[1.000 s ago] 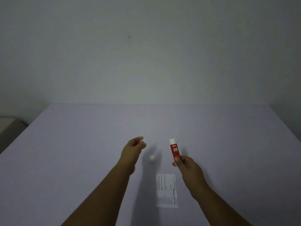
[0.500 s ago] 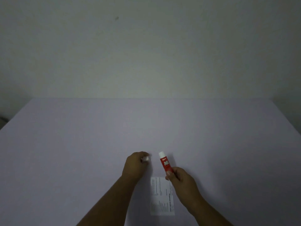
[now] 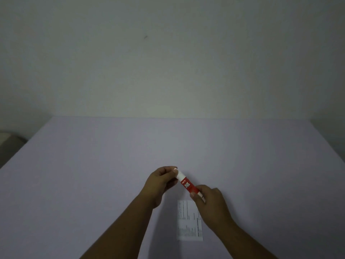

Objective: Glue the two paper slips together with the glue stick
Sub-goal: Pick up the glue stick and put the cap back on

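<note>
A red glue stick (image 3: 187,184) with white lettering is held tilted above the table, between both hands. My right hand (image 3: 210,200) grips its lower end. My left hand (image 3: 159,181) pinches the white cap (image 3: 180,174) at the stick's upper end, and the cap sits on the stick. A white printed paper slip (image 3: 188,226) lies flat on the table just below my right hand, which covers its upper right corner. I cannot make out a second slip apart from it.
The pale lilac table (image 3: 93,174) runs back to a plain light wall (image 3: 168,71). A grey object (image 3: 9,141) sits beyond the table's left edge.
My left hand picked the white cap up from the table and brought it onto the top of the glue stick. The stick now leans left toward that hand.
</note>
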Demonstrator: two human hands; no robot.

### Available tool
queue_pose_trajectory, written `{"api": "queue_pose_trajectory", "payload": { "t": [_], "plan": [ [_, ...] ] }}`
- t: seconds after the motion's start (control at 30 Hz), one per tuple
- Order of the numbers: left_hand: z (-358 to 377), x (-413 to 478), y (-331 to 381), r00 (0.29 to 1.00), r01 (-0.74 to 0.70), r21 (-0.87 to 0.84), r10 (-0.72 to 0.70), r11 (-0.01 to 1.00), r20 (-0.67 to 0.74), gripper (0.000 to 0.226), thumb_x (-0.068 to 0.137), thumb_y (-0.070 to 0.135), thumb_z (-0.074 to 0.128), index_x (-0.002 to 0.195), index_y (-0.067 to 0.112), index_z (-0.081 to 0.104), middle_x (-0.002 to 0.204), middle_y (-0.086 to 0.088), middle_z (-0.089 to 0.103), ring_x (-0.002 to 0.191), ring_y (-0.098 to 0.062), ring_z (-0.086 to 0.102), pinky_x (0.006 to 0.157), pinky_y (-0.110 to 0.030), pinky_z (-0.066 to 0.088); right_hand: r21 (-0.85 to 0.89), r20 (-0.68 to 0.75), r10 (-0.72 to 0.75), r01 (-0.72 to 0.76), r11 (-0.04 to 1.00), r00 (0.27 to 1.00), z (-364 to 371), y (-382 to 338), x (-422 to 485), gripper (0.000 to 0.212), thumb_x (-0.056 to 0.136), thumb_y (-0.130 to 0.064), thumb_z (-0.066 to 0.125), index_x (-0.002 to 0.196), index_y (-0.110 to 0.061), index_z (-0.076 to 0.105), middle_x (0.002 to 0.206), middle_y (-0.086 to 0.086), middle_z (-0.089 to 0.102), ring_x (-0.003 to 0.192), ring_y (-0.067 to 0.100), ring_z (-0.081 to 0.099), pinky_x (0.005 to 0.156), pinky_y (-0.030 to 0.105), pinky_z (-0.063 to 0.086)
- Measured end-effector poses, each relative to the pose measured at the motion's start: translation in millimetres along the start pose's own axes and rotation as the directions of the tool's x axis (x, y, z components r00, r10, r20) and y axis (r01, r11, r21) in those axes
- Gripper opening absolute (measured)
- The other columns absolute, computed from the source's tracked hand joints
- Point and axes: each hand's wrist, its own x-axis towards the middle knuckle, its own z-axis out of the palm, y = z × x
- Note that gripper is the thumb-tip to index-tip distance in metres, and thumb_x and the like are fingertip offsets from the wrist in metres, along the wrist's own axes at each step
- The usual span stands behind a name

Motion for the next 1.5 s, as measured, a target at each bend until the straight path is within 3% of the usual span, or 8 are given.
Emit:
{"api": "queue_pose_trajectory", "payload": {
  "t": [0.17, 0.3, 0.37, 0.57, 0.63, 0.87, 1.07, 1.5],
  "plan": [
    [2.3, -13.5, 7.1, 0.997, -0.064, 0.094, 0.058, 0.994, 0.058, 0.02, 0.085, 0.019, 0.066, 0.103, 0.01, 0.068, 0.102, -0.01, 0.071, 0.095, -0.021, 0.068, 0.07, -0.018, 0.055, 0.024, 0.002, -0.038, 0.037, 0.999, 0.999, -4.5, -6.4, -6.1, 0.017, 0.087, -0.041, 0.056, 0.101, -0.032, 0.059, 0.088, -0.006, 0.053, 0.073, 0.005, 0.053, 0.059, 0.013, 0.037],
    [9.5, -18.7, 12.6, 0.988, -0.12, 0.101, 0.109, 0.988, 0.11, 0.023, 0.084, 0.018, 0.068, 0.104, 0.008, 0.067, 0.104, -0.01, 0.071, 0.096, -0.022, 0.068, 0.073, -0.019, 0.055, 0.376, 0.162, 0.05, -0.109, 0.92, 0.986, -8.5, -9.1, -11.0, 0.007, 0.088, -0.04, 0.054, 0.088, -0.036, 0.06, 0.088, -0.008, 0.068, 0.082, 0.01, 0.063, 0.064, 0.02, 0.045],
    [13.7, -18.3, 15.4, 0.983, -0.139, 0.126, 0.121, 0.982, 0.141, 0.023, 0.083, 0.017, 0.068, 0.105, 0.008, 0.067, 0.103, -0.009, 0.071, 0.095, -0.02, 0.068, 0.073, -0.018, 0.055, 0.419, 0.198, 0.06, -0.14, 0.897, 0.978, -8.9, -6.2, -10.9, 0.011, 0.088, -0.041, 0.054, 0.087, -0.034, 0.062, 0.09, -0.003, 0.07, 0.084, 0.016, 0.065, 0.067, 0.023, 0.047],
    [25.1, -6.3, 20.5, 0.972, -0.223, 0.297, 0.19, 0.929, 0.136, 0.026, 0.081, 0.017, 0.071, 0.106, 0.024, 0.065, 0.097, 0.003, 0.07, 0.088, -0.005, 0.066, 0.071, -0.015, 0.051, 0.336, 0.184, 0.031, -0.093, 0.937, 0.982, -10.0, 5.2, 20.7, 0.013, 0.085, -0.038, 0.06, 0.097, -0.041, 0.057, 0.095, -0.018, 0.062, 0.091, 0.004, 0.058, 0.076, 0.026, 0.043],
    [28.5, 0.2, 20.1, 0.97, -0.241, 0.338, 0.213, 0.91, 0.118, 0.023, 0.079, 0.018, 0.074, 0.099, 0.024, 0.065, 0.095, 0.006, 0.07, 0.084, -0.002, 0.066, 0.066, -0.011, 0.05, 0.231, 0.121, 0.0, -0.028, 0.973, 0.993, -10.7, 9.5, 37.7, 0.021, 0.083, -0.034, 0.064, 0.104, -0.033, 0.063, 0.091, -0.022, 0.058, 0.085, 0.002, 0.054, 0.08, 0.027, 0.042],
    [34.2, 23.2, 2.6, 0.95, -0.311, 0.516, 0.263, 0.798, 0.167, 0.017, 0.08, 0.018, 0.074, 0.096, 0.02, 0.068, 0.09, 0.011, 0.069, 0.079, 0.0, 0.064, 0.064, -0.005, 0.047, 0.072, 0.117, -0.057, 0.049, 0.996, 0.991, 2.9, 20.7, 74.2, 0.015, 0.078, -0.028, 0.07, 0.092, -0.023, 0.069, 0.091, 0.0, 0.071, 0.086, 0.014, 0.064, 0.078, 0.024, 0.048],
    [29.0, 34.3, -14.7, 0.939, -0.342, 0.57, 0.299, 0.747, 0.171, 0.014, 0.081, 0.017, 0.072, 0.092, 0.024, 0.066, 0.089, 0.013, 0.067, 0.08, 0.002, 0.062, 0.067, -0.005, 0.047, 0.031, 0.112, -0.011, 0.008, 0.999, 0.994, 18.2, 28.0, 83.8, 0.014, 0.078, -0.027, 0.069, 0.091, -0.024, 0.069, 0.097, 0.01, 0.067, 0.09, 0.022, 0.062, 0.083, 0.039, 0.053],
    [20.3, 39.4, -27.8, 0.931, -0.361, 0.617, 0.306, 0.7, 0.198, 0.017, 0.084, 0.02, 0.068, 0.099, 0.024, 0.063, 0.101, 0.011, 0.064, 0.091, -0.005, 0.061, 0.078, -0.012, 0.05, 0.038, 0.067, -0.021, 0.019, 0.999, 0.998, 26.2, 31.3, 81.6, 0.017, 0.082, -0.021, 0.065, 0.099, -0.019, 0.069, 0.098, 0.002, 0.071, 0.1, 0.024, 0.056, 0.088, 0.04, 0.05]
  ]
}}
